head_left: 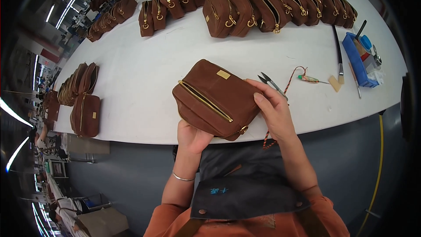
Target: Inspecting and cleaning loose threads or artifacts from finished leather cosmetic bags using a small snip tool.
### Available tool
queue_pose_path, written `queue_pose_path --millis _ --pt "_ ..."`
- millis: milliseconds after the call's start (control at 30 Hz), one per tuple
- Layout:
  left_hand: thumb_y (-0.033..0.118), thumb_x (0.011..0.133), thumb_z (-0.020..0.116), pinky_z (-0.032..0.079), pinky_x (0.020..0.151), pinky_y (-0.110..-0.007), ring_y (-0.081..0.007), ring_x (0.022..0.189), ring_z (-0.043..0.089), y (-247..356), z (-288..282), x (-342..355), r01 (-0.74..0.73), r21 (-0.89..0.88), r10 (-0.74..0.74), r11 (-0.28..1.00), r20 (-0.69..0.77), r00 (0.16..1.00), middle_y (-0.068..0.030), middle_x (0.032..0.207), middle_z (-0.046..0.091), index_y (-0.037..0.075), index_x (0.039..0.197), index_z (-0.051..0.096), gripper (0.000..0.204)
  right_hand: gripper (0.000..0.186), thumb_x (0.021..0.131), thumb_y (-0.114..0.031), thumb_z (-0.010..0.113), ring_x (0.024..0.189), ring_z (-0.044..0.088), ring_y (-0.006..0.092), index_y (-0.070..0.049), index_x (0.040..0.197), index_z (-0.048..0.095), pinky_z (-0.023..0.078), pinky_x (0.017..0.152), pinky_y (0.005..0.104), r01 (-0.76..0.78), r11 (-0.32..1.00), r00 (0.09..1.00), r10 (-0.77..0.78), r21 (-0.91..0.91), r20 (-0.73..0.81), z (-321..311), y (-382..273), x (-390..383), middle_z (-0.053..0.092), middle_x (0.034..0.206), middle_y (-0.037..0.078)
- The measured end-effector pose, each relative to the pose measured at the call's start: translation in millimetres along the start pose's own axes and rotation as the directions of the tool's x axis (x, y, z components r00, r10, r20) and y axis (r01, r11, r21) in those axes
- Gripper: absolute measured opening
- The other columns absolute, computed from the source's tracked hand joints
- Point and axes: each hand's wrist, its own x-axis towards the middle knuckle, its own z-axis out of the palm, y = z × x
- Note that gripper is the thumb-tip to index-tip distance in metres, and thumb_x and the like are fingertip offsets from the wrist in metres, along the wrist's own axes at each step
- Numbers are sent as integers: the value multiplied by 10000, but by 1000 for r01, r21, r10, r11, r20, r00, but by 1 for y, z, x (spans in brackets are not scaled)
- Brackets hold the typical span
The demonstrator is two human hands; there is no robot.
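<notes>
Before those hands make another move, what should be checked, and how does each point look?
1. Left hand under the brown bag: ok.
2. Right hand on the bag's side: ok.
3. Front zip closed: not ok, its teeth are parted.
4. Snips out of both hands: ok, they lie on the table beside the right hand.
5. Bag empty: cannot tell, its inside is dark.

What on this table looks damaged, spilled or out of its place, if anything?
Nothing looks spilled or clearly damaged. Slightly untidy: a striped cord hangs past the table's near edge, and a thin dark line, probably loose thread, lies on the white top. The front zipper of the held bag gapes.
</notes>
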Motion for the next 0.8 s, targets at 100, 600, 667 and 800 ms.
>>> queue_pose_path --millis 100,600,667,800 --pt "287 1026 417 359 1123 -505 -315 1343 426 3 -4 -3 4 39 -6 999 54 999 -144 1466 430 35 1422 399 469 430 977 -207 597 1097 551 115 17 1338 529 429 972 272 -81 996 996 80 -30 -24 0 1 0 609 1196 77" --pt "148 998 492 443 1069 -423 -253 1262 516 15 10 -10 -97 245 95 965 21 995 -113 1397 500 20 1401 408 432 515 922 -134 669 1210 530 187 4 1379 476 435 1015 325 -44 999 998 44 1 -37 -1 -1 0 549 1334 141" --pt "124 993 497 457 1056 -405 -245 1244 534 19 14 -10 -114 261 109 959 31 994 -121 1378 517 7 1395 413 426 512 918 -121 672 1208 530 188 6 1375 478 434 1017 328 -8 1000 999 8 -9 -41 -2 -2 1 549 1333 138" --pt "65 977 508 482 1027 -367 -229 1209 567 22 17 -12 -148 291 143 945 40 989 -138 1328 557 -21 1377 428 417 507 917 -105 669 1208 528 193 15 1371 478 431 1021 332 -11 1000 999 11 14 -47 0 -3 1 551 1328 138"
